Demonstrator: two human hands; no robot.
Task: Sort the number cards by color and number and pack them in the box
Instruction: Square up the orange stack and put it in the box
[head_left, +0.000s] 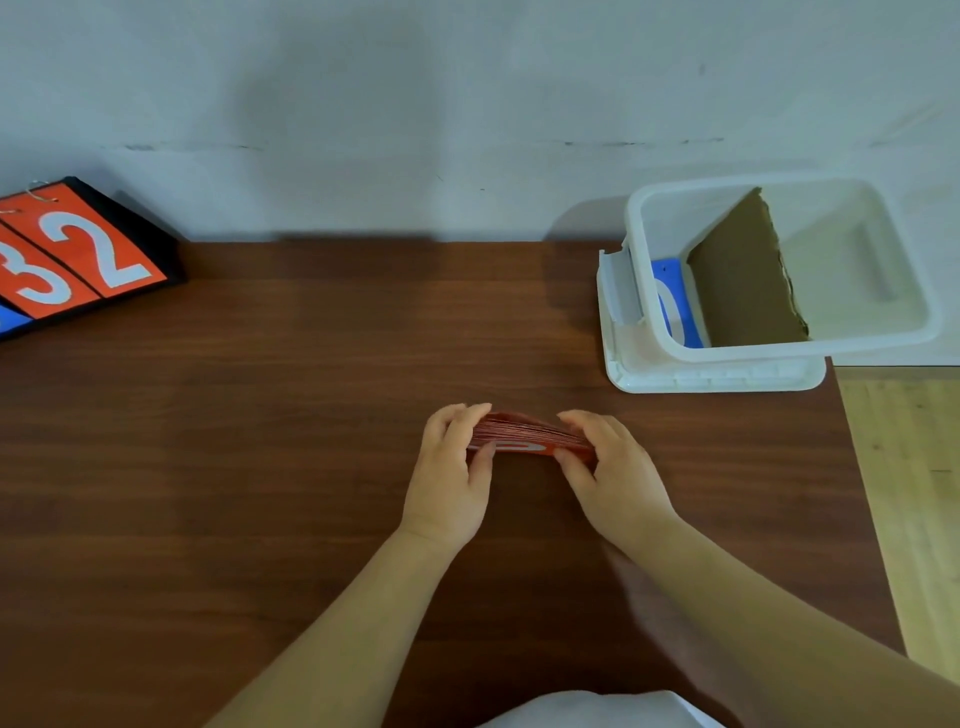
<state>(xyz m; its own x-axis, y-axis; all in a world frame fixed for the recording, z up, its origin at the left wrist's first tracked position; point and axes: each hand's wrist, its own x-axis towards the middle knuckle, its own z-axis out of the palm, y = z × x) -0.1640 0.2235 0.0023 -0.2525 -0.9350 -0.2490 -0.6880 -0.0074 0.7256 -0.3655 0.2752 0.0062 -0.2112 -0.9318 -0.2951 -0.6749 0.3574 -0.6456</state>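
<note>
Flip scoreboard (78, 254) at far left edge of table (260, 415), red cards showing 3 and 2; left hand (452, 467) pinching left end of red card stack (524, 434) mid-table, nearer front edge; right hand (613, 473) gripping stack's right end; white box (753, 353) at far right corner, cardboard divider (743, 280) upright inside, blue card (666, 275) in left compartment.
</note>
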